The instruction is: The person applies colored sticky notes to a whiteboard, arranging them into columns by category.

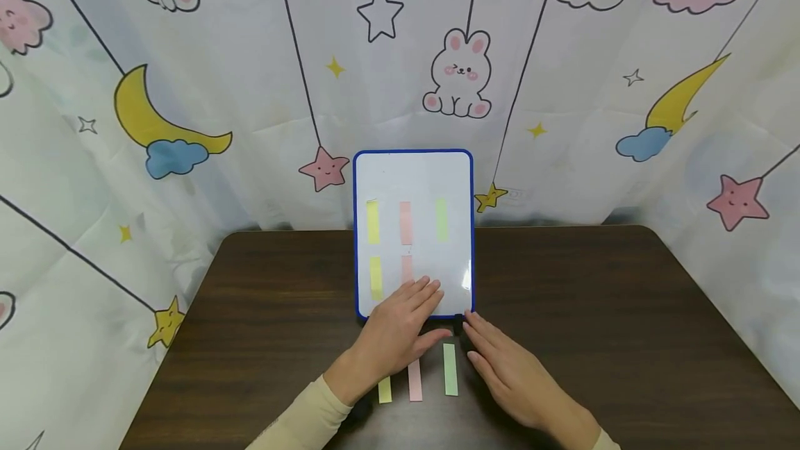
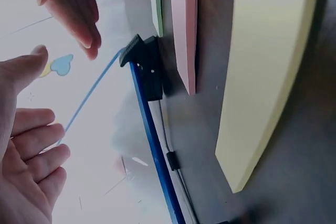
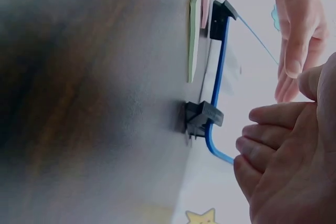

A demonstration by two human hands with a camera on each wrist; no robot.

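Observation:
A small whiteboard point(image 1: 431, 179) in a blue frame stands at the table's middle, with yellow, pink and green paper strips stuck on it. My left hand point(image 1: 400, 328) is in front of its lower part, fingers straight and holding nothing, partly covering the lower pink strip point(image 1: 407, 268). Near the board's bottom right corner, my right hand point(image 1: 515, 373) has straight fingers with nothing in them. Whether either hand touches the board, I cannot tell. Before the board lie pads of strips: a yellow pad point(image 2: 262, 77), a pink pad point(image 2: 184, 30) and a green pad point(image 1: 451, 370).
Black clips point(image 3: 202, 116) hold up the board's bottom edge. The dark brown table point(image 1: 581, 297) reaches to both sides. Behind it hangs a white curtain point(image 1: 400, 103) printed with stars, moons and rabbits.

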